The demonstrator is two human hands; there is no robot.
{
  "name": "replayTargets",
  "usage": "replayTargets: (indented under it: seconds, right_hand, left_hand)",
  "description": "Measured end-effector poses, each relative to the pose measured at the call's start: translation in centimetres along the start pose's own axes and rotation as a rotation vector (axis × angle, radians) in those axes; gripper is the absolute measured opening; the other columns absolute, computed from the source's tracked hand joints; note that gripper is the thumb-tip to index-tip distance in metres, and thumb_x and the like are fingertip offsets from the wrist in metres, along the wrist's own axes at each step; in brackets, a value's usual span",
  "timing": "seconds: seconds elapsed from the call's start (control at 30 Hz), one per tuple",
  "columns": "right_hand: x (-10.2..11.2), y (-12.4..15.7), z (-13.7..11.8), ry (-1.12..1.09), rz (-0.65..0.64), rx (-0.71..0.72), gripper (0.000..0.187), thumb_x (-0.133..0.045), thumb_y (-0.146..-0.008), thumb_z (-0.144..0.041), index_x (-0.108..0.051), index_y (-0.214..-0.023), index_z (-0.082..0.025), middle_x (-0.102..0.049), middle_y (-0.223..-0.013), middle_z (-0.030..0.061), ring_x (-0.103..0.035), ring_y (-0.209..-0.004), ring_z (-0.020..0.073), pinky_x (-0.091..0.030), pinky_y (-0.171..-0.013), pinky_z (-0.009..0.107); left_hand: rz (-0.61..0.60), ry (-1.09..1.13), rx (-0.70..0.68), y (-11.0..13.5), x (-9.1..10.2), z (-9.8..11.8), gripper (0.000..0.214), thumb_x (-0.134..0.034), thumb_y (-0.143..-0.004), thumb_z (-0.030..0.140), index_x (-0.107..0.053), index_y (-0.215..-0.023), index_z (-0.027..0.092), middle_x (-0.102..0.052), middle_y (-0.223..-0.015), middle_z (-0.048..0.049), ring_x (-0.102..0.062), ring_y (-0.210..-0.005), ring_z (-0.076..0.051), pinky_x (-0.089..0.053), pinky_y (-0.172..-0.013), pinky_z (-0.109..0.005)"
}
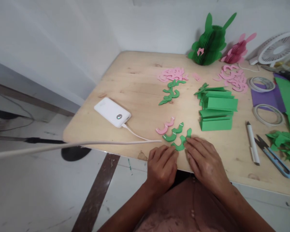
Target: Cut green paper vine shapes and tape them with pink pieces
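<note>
A wavy green paper cutout (179,146) lies at the table's front edge between my hands. My left hand (162,166) is closed, fingers curled, with its fingertips on the cutout's near left end. From the other side, my right hand (205,158) has its fingers together, pinching the cutout's right part; the thumb is partly hidden. Just beyond lies another green cutout (173,133) with narrow white strips on it. A similar pink cutout (165,126) with white strips rests farther left. More green cutouts (172,91) are piled farther back.
A white power bank (112,112) with a cable (135,132) lies left. Pink cutouts (172,74) and folded green paper (219,108) lie farther back. Tape rolls (268,115), a white pen (253,143) and blue snips (275,158) are right. Paper rabbits (209,45) and a fan (277,48) stand behind.
</note>
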State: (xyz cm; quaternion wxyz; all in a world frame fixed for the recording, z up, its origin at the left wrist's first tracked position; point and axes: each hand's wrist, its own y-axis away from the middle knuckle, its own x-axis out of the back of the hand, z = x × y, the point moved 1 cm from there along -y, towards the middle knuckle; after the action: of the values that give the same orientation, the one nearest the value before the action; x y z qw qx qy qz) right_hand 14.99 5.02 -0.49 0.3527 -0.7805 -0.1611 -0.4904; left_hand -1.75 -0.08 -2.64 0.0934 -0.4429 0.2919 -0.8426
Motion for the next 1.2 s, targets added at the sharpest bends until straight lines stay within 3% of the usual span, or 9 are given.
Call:
replayTargets:
  seconds: [1.2]
  right_hand:
    - [-0.55,-0.06,0.04,0.070,-0.006,0.053,0.026,-0.055,-0.088,-0.013,-0.064,-0.112,-0.010,-0.065,-0.120,0.0141,-0.052,-0.118,0.0295,-0.044,-0.095,0.046]
  left_hand:
    - [0.085,-0.050,-0.031,0.17,-0.85,-0.18,0.022,-0.053,-0.081,0.009,-0.066,-0.099,0.013,-0.073,-0.098,-0.0095,-0.061,-0.093,-0.024,-0.042,-0.080,-0.039]
